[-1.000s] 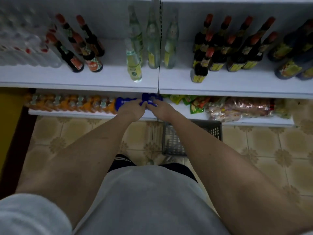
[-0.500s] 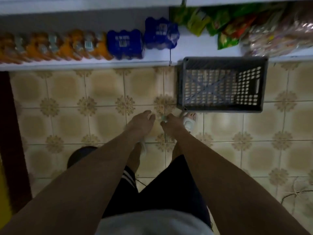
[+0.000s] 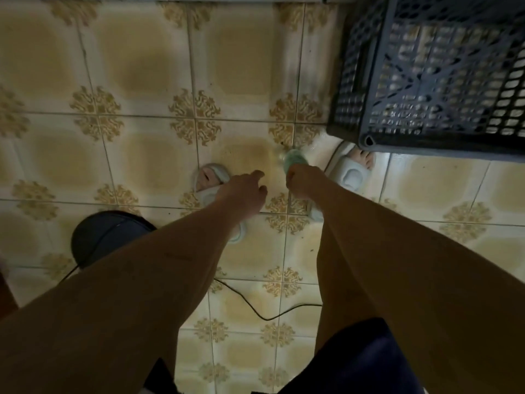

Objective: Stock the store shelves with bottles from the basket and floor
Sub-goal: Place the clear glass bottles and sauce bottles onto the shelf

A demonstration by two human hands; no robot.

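Right hand: the right hand [image 3: 302, 180] is reaching down toward the floor and is curling its fingers round a clear bottle [image 3: 292, 160] with a greenish tint, gripping it near its lower end.
Bottle: it is showing just beyond the right hand's knuckles, blurred, close above the tiles between the two feet; whether it is resting on the floor or is already off it cannot be told.
Left hand: the left hand [image 3: 244, 191] is hanging beside the right one, its fingers lying loosely bent with the thumb pointing forward, holding nothing and touching nothing.
Basket: a dark plastic basket [image 3: 377, 81] with lattice walls is sitting on the floor at the upper right, its near corner lying just beside the right foot; the tiles are showing through its mesh bottom.
Feet: the person is wearing pale slides, the left slipper [image 3: 216, 180] lying partly under the left hand and the right slipper [image 3: 350, 169] lying next to the basket's corner.
Floor: beige tiles [image 3: 136, 66] with brown ornaments at the corners are filling the view.
Other things: a dark round object [image 3: 105, 234] is lying on the floor at the left, and a thin black cable [image 3: 264, 317] is running across the tiles between the forearms.
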